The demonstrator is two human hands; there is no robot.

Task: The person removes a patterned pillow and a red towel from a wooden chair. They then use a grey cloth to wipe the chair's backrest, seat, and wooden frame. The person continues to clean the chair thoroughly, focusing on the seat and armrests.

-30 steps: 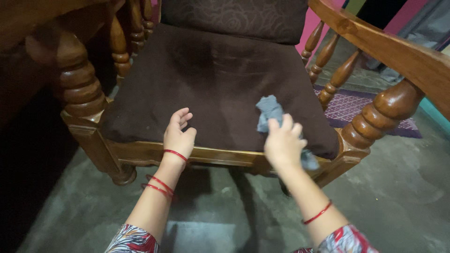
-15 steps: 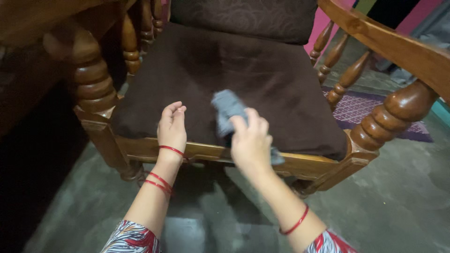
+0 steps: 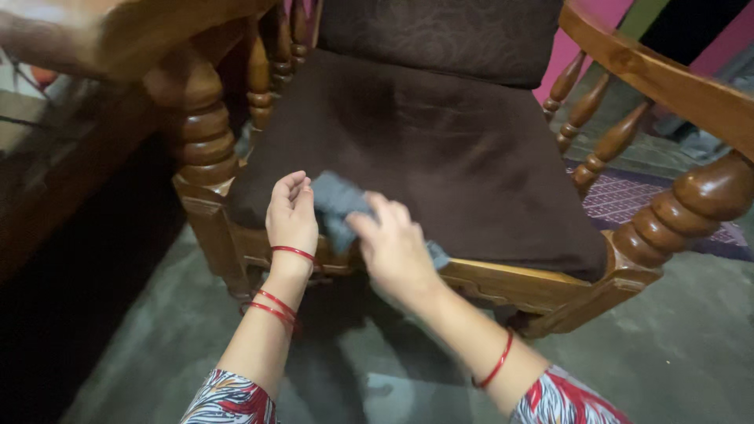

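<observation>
A wooden armchair has a dark brown seat cushion (image 3: 440,149) and a carved front rail (image 3: 503,279). My right hand (image 3: 397,247) grips a grey cloth (image 3: 338,206) and presses it on the cushion's front edge, near its left corner. My left hand (image 3: 292,213) rests flat on the cushion just left of the cloth, fingers together, touching its edge. Red bangles circle both wrists.
Turned wooden posts stand at the front left (image 3: 203,133) and front right (image 3: 691,208) of the chair. A sloping armrest (image 3: 667,78) runs along the right. A purple patterned mat (image 3: 636,196) lies on the grey concrete floor (image 3: 691,345) beyond it.
My right hand has slid the grey cloth leftward along the front of the cushion, from the right side to beside my left hand. My left hand stayed near the left corner.
</observation>
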